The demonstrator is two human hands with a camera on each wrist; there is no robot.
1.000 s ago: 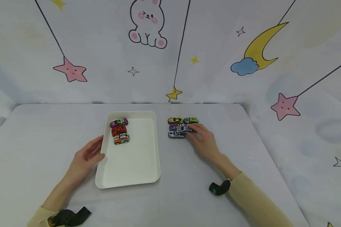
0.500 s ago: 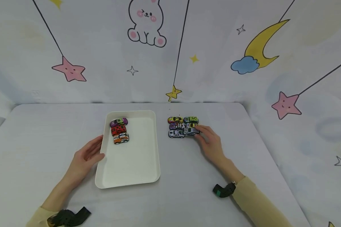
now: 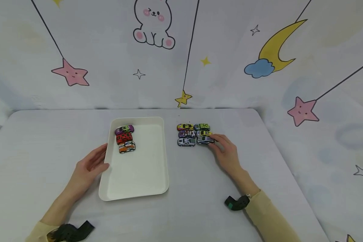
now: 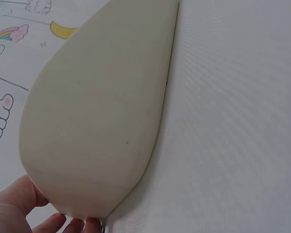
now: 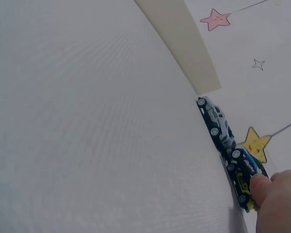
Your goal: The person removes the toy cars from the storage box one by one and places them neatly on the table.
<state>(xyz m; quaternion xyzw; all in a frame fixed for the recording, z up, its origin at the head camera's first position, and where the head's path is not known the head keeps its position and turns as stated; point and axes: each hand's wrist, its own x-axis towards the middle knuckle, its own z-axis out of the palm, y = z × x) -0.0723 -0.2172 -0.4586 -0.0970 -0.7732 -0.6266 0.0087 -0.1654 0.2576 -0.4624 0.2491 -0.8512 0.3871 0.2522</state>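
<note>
In the head view, a white tray (image 3: 139, 174) holds a purple-green car (image 3: 124, 129), a red car (image 3: 124, 138) and an orange-white car (image 3: 127, 147) at its upper left. The left hand (image 3: 89, 169) grips the tray's left side, thumb at the rim. Right of the tray, the right hand (image 3: 225, 154) pinches the right end of a black-and-white striped car (image 3: 205, 139). That car lies beside a silver car (image 3: 186, 142) and just below a yellow car (image 3: 204, 133). The right wrist view shows the thumb against the dark car (image 5: 247, 162).
Beside the held car are a purple car (image 3: 186, 134), a red-yellow car (image 3: 185, 127) and a green car (image 3: 202, 127). A white cloth covers the table (image 3: 196, 208), and a patterned backdrop (image 3: 109, 67) rises behind it.
The right hand has moved the striped car rightward, from over the silver and purple cars to the silver car's right side. The left hand has kept its hold on the tray.
</note>
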